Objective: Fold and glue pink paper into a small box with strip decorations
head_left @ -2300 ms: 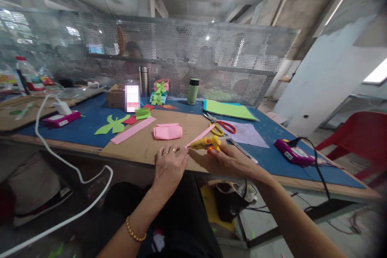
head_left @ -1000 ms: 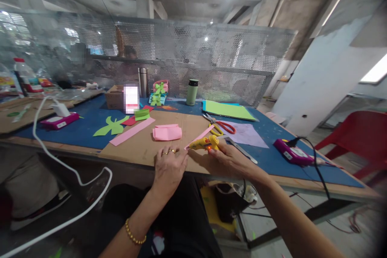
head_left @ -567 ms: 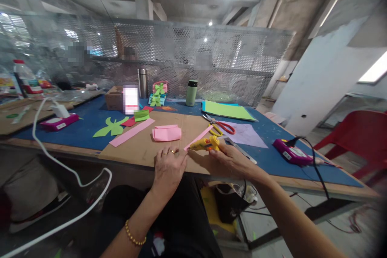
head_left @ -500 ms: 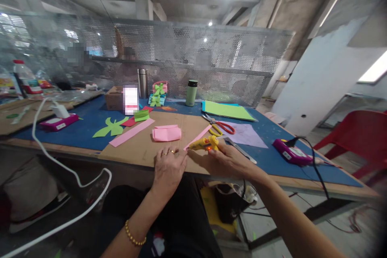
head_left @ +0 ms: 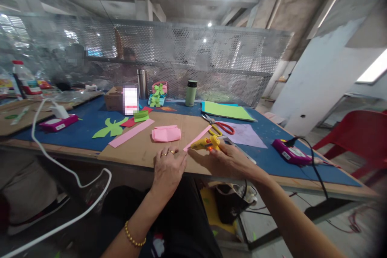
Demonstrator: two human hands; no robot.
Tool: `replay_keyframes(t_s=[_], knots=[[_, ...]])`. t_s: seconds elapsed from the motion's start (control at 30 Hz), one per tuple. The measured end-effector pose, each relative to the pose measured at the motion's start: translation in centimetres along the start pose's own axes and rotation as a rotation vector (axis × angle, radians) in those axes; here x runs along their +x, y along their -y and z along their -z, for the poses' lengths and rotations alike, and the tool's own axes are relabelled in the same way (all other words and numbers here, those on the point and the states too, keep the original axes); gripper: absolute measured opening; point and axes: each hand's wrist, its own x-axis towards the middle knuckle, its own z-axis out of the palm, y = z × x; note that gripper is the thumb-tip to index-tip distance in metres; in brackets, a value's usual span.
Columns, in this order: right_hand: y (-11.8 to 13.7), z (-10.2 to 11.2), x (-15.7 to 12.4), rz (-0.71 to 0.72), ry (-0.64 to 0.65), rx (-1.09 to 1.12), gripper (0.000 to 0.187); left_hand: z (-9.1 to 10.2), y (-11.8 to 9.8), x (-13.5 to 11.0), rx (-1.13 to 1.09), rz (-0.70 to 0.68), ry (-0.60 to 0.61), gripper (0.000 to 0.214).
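My right hand (head_left: 225, 161) grips a small yellow glue gun (head_left: 207, 143), its nozzle pointing left at the near end of a thin pink paper strip (head_left: 198, 137). My left hand (head_left: 168, 167) rests on the brown cardboard sheet (head_left: 142, 147) at the table's front edge, fingers bent down, fingertips close to the strip's near end. A folded pink paper piece (head_left: 166, 133) lies just beyond my left hand.
Scissors with red and yellow handles (head_left: 220, 127), a wider pink strip (head_left: 131, 133), green cut-out (head_left: 110, 127), green sheets (head_left: 228, 110), lilac paper (head_left: 246, 134), two flasks (head_left: 191, 92), purple power blocks (head_left: 289, 152) with cables. Mesh screen behind; red chair (head_left: 359, 137) right.
Almost nothing has changed. The glue gun and both hands stay at the near end of the thin pink strip; the view has only shifted slightly.
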Motion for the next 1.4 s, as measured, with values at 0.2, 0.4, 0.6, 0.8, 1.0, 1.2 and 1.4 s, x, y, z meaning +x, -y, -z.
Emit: replay_keyframes(t_s=[0.2,0.4,0.6,0.8,1.0,1.2,1.4], knots=[[0.2,-0.6,0.1,0.089,0.041,0.148,0.038,-0.1,0.1,-0.1,-0.005,-0.005,-0.006,0.029],[-0.3,-0.5,-0.1,0.077,-0.016,0.084,0.033,-0.2,0.2,-0.1,-0.022,-0.001,-0.013,0.027],[0.8,-0.3,0.1,0.131,-0.012,0.047,0.032,-0.2,0.1,-0.1,-0.035,0.005,-0.003,0.029],[0.3,-0.2,-0.1,0.103,-0.032,0.027,0.035,-0.1,0.1,-0.1,-0.020,0.005,0.006,0.028],[0.2,-0.4,0.1,0.090,-0.017,0.059,0.035,-0.1,0.0,0.0,-0.014,0.001,-0.002,0.029],[-0.4,-0.6,0.0,0.087,-0.002,0.105,0.037,0.0,0.0,-0.1,-0.026,0.016,0.017,0.028],[0.2,-0.3,0.1,0.077,0.005,0.071,0.040,-0.1,0.0,-0.1,-0.021,0.016,0.016,0.028]])
